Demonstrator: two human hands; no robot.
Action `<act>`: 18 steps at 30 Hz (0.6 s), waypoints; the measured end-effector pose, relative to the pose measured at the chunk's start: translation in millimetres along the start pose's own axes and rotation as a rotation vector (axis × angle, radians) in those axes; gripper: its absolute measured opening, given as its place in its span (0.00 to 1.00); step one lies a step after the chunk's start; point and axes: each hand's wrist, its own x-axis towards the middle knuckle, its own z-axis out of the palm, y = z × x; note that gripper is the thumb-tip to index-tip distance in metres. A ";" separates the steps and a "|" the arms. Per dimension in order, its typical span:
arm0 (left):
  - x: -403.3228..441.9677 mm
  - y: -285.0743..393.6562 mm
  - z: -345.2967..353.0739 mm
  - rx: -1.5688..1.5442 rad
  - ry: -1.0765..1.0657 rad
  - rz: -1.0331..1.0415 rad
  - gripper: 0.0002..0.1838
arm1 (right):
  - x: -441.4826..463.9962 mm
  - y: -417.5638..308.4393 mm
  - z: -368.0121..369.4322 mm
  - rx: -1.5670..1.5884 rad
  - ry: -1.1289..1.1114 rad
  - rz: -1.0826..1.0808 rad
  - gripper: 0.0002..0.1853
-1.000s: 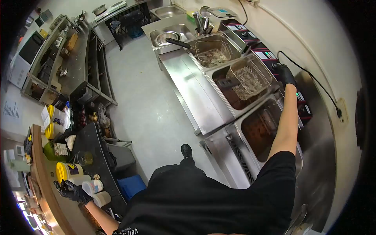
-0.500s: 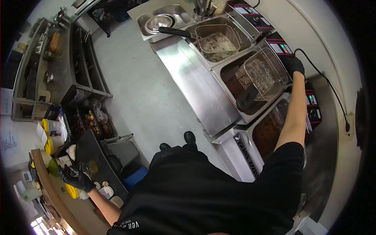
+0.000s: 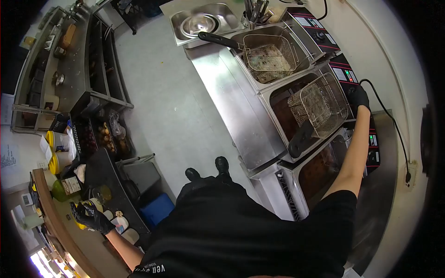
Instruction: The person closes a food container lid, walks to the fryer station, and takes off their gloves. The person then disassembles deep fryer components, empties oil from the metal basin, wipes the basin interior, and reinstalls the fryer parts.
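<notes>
In a black glove, my right hand (image 3: 358, 97) reaches to the control box (image 3: 344, 74) behind the middle fryer; its fingers are hard to see against the dark panel. A wire basket (image 3: 313, 104) with a black handle (image 3: 301, 138) sits tilted over that fryer's dark oil. Another basket (image 3: 269, 58) rests in the fryer beyond. Nearer to me is a third fryer (image 3: 319, 169) with brown oil. My left hand (image 3: 92, 217), also gloved in black, is raised at the left with fingers apart and nothing in it, above tubs with yellow parts.
A steel counter (image 3: 232, 102) runs along the fryers to a sink (image 3: 225, 17) holding metal bowls (image 3: 198, 25). At the left are a black worktop (image 3: 99, 169), a blue bin (image 3: 157, 208), produce crates (image 3: 104, 134) and steel shelving (image 3: 76, 69). A black cable (image 3: 394, 120) hangs at the right.
The middle basket's handle has swung toward me and the basket has turned with it. My right hand stays at the controls. The view has shifted, and both feet now show.
</notes>
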 end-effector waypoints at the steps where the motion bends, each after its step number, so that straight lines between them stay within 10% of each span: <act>1: -6.4 -6.5 2.7 0.002 -0.005 -0.001 0.20 | -1.9 -3.3 -3.6 0.011 -0.017 0.031 0.20; 8: -6.8 4.4 -2.9 0.030 -0.026 -0.086 0.20 | 6.0 7.9 7.9 0.029 -0.013 0.021 0.22; 12: -8.7 -4.8 -2.8 0.014 0.003 -0.036 0.23 | -77.7 -2.1 -41.2 0.550 0.153 -0.180 0.20; 14: -8.5 -12.9 4.2 -0.064 0.004 -0.123 0.24 | -146.3 -26.5 -85.4 0.821 -0.327 0.246 0.20; 16: -16.7 -36.4 16.9 0.069 -0.026 -0.141 0.26 | -216.7 -49.6 -84.5 1.215 -0.410 0.257 0.22; 18: -13.9 -37.7 45.7 -0.147 0.023 -0.122 0.25 | -263.2 -80.1 -100.8 0.976 -0.701 0.161 0.22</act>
